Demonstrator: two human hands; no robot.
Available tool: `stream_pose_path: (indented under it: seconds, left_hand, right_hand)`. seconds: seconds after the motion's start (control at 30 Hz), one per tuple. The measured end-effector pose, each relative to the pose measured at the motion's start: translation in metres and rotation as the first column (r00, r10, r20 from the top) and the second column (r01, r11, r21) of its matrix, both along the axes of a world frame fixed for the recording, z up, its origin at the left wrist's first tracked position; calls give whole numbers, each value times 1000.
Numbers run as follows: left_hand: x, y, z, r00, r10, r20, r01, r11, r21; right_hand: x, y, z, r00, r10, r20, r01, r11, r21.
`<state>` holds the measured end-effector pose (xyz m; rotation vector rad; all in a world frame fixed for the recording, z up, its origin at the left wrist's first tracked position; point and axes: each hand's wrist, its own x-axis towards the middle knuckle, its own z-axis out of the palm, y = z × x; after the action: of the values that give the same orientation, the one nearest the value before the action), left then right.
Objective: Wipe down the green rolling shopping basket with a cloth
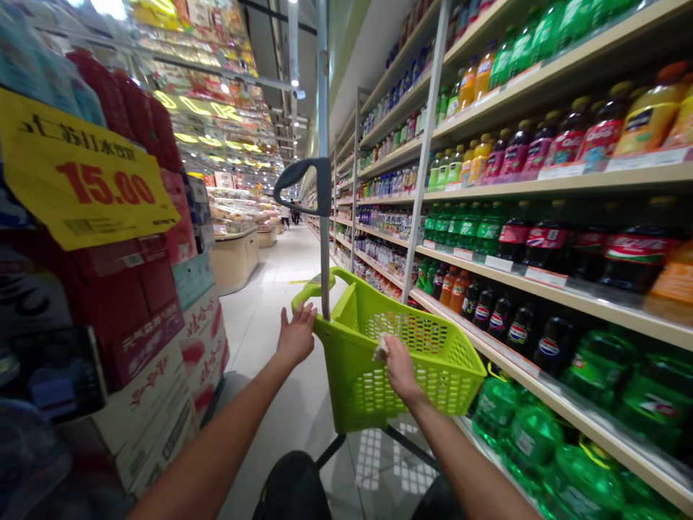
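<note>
A lime-green plastic shopping basket cart (351,390) with slotted sides stands in front of me, on dark legs. From its near left corner rises a grey metal pole (325,267) with a dark grey loop handle (303,188). My left hand (297,334) rests against the cart's left end beside the pole, its fingers spread. In my right hand (399,368) is a crumpled whitish cloth (382,348), pinched at the cart's near side wall. Whether the cloth is paper or fabric is hard to make out.
Drink shelves (568,274) run along the right, with large green bottles (541,440) low down near the cart. Stacked cartons (162,390) and a yellow price sign (92,173) crowd the left. A tiled aisle (276,267) leads ahead past a display counter (234,260); people stand far off.
</note>
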<state>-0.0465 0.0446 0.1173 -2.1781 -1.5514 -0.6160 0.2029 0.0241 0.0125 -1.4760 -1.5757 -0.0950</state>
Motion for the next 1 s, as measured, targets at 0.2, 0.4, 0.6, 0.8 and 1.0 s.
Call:
stream_pose_path:
  seconds: [0.2,0.4,0.6,0.8,1.0]
  left_hand:
    - [3,-1,-8,997,-73,-24,72,996,-57]
    - [-16,0,-16,992,-123,-40,124,992,33]
    - [-21,0,-18,990,-139,-24,140,989,36]
    - [-28,2,-13,980,-183,-78,180,983,-45]
    - [-23,-4,-8,985,-154,-84,145,984,-106]
  right_hand:
    - [-134,29,48,967,200,-156,-165,964,209]
    - [-151,37,167,968,252,12,-206,761,615]
    - [-124,60,231,768,121,628,-519,692,502]
    - [-89,45,126,476,198,857,-690,689,224]
    - [-105,53,151,810,235,537,-487,779,395]
